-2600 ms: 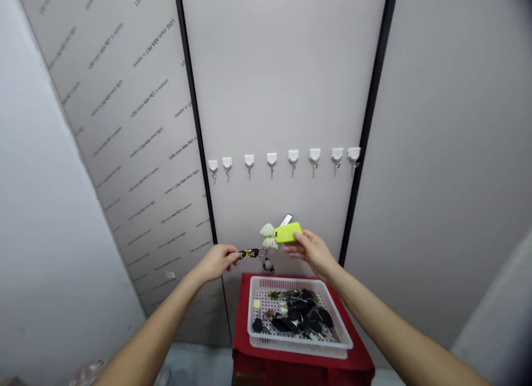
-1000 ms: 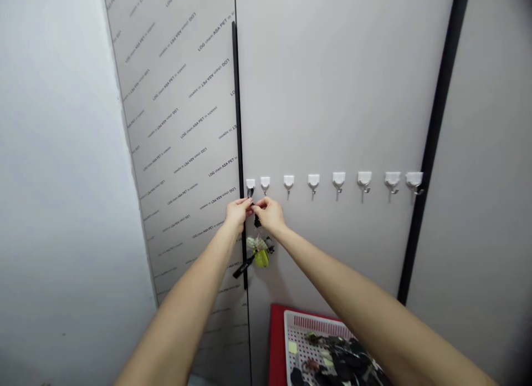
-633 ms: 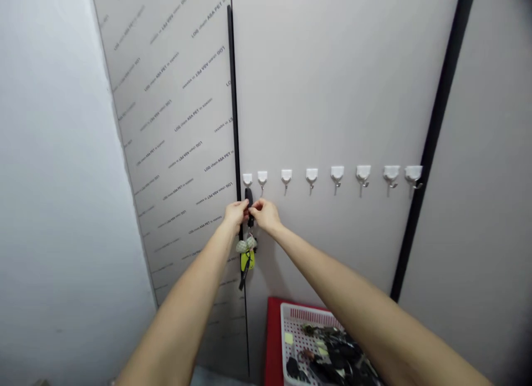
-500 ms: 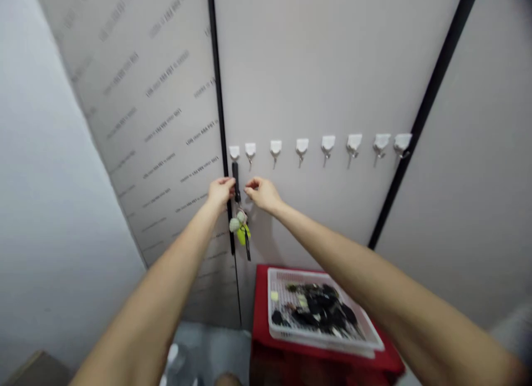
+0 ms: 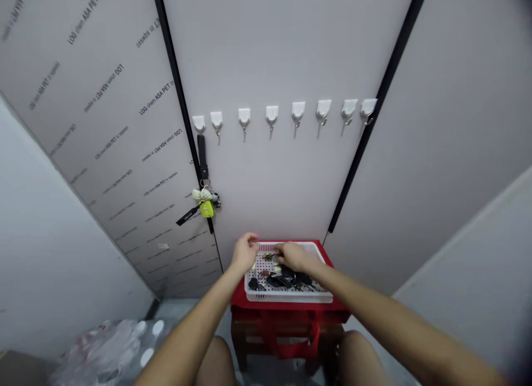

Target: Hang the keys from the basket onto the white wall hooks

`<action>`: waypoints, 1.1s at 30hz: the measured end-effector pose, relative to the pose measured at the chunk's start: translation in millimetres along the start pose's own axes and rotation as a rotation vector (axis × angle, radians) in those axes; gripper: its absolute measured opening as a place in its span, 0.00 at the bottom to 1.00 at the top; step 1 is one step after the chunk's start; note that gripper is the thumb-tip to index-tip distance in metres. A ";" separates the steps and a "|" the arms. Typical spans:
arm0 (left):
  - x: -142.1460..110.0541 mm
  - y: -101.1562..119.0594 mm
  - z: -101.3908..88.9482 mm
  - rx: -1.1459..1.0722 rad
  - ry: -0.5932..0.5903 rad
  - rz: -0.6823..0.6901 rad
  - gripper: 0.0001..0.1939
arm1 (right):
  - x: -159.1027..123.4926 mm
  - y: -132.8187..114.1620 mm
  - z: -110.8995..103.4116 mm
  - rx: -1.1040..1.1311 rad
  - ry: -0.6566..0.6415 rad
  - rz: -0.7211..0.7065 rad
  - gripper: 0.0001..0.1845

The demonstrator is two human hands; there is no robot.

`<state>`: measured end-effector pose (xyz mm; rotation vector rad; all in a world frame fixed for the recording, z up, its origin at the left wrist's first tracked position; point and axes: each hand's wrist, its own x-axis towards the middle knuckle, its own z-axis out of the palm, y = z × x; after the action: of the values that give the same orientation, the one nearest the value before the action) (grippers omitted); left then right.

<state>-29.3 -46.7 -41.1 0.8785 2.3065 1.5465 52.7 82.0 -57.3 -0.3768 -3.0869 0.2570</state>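
White basket [image 5: 290,298], lower centre: keys [image 5: 277,281] are best freed singly; left fingers [image 5: 251,237] are parted, empty; closure of right fingers [image 5: 281,248] can't be told.

White-capped bottles [image 5: 146,356], printed wall panel [image 5: 120,153], wooden stool [image 5: 244,331]

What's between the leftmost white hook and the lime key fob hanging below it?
In the head view: a black strap, a metal ring and a pale bow.
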 end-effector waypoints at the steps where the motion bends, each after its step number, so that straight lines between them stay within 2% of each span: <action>1: -2.3 -5.6 9.5 0.053 -0.036 -0.026 0.09 | -1.4 -0.6 5.0 -0.007 0.018 -0.002 0.12; 4: -7.1 -14.3 22.1 0.183 -0.095 -0.050 0.12 | -3.6 -3.4 11.3 0.026 0.060 0.007 0.08; 7: -9.6 -14.1 22.6 0.169 -0.140 -0.027 0.18 | -4.0 -2.1 4.2 0.237 0.087 0.040 0.10; 11: -6.7 -6.5 26.6 -0.130 -0.257 0.012 0.21 | -4.5 3.7 -22.0 0.624 0.094 0.059 0.12; 14: -0.8 4.8 28.2 -0.408 -0.273 -0.024 0.15 | -5.7 2.9 -44.0 0.864 0.070 0.006 0.12; 17: 3.0 22.3 19.3 -0.571 -0.251 -0.040 0.08 | -7.1 -3.9 -63.5 1.074 0.020 -0.034 0.13; 19: 3.6 36.1 8.3 -0.628 -0.267 -0.039 0.08 | -8.0 -10.0 -75.0 1.175 -0.001 -0.051 0.13; 23: 4.4 62.0 -14.7 -0.638 -0.234 -0.027 0.10 | -9.0 -21.3 -92.3 1.228 -0.049 -0.097 0.12; 28: 7.6 82.1 -36.9 -0.660 -0.099 0.037 0.12 | -2.8 -33.6 -99.4 1.211 -0.046 -0.126 0.09; 30: 8.1 87.3 -45.4 -0.684 -0.064 0.057 0.12 | 1.9 -38.6 -101.2 1.173 -0.012 -0.132 0.07; 33: 8.9 92.5 -60.9 -0.709 -0.018 0.092 0.12 | 9.1 -46.6 -110.3 1.043 0.117 -0.102 0.04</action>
<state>-34.1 -63.3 68.6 0.7887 1.5128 2.1586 37.4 57.3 59.2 -0.1616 -2.3825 1.6169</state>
